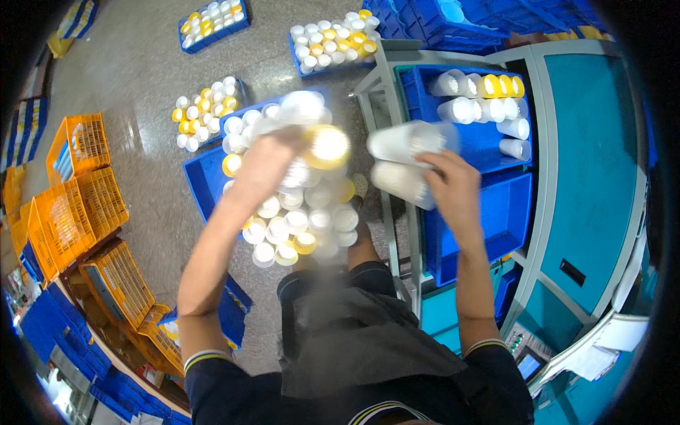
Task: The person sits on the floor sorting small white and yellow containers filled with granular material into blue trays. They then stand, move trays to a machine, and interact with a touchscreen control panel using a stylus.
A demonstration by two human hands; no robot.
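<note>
My right hand (451,185) grips white translucent cylindrical canisters (407,145), which lie tilted sideways, blurred by motion, just left of the blue crate on the machine. My left hand (280,145) is closed on a yellow-rimmed canister (328,146), with blurred white canisters (303,108) beside it; its fingers are partly hidden. Below the left hand, many upright white and yellow canisters (278,228) stand packed together in front of my legs. A blue crate (202,185) shows at their left edge.
On the machine's frame, a blue crate (464,142) holds rows of canisters lying on their sides; a second blue crate (489,219) sits nearer. More filled crates (333,46) stand on the floor ahead. Orange baskets (78,212) line the left, and a teal cabinet (591,163) the right.
</note>
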